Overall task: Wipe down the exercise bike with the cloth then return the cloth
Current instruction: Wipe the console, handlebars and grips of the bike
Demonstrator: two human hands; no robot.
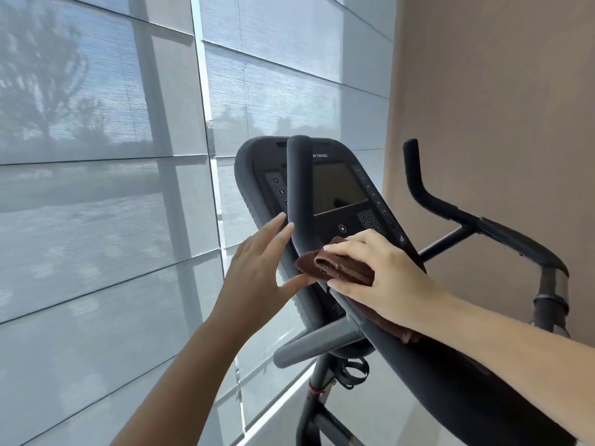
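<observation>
The black exercise bike (338,188) fills the middle and right of the view, its console screen facing me. A curved left handlebar (297,175) rises in front of the console. My right hand (383,275) presses a folded brown cloth (341,267) against that handlebar, just below the console. Part of the cloth trails down along the bar under my wrist. My left hand (257,268) is beside the same bar on its left, fingers spread, thumb touching the bar near the cloth. The right handlebar (457,214) stands free at the right.
A large window with translucent blinds (103,188) covers the left and back, close behind the bike. A beige wall (499,91) stands at the right. The bike's post (318,381) and a grey lower bar (315,342) sit beneath the console.
</observation>
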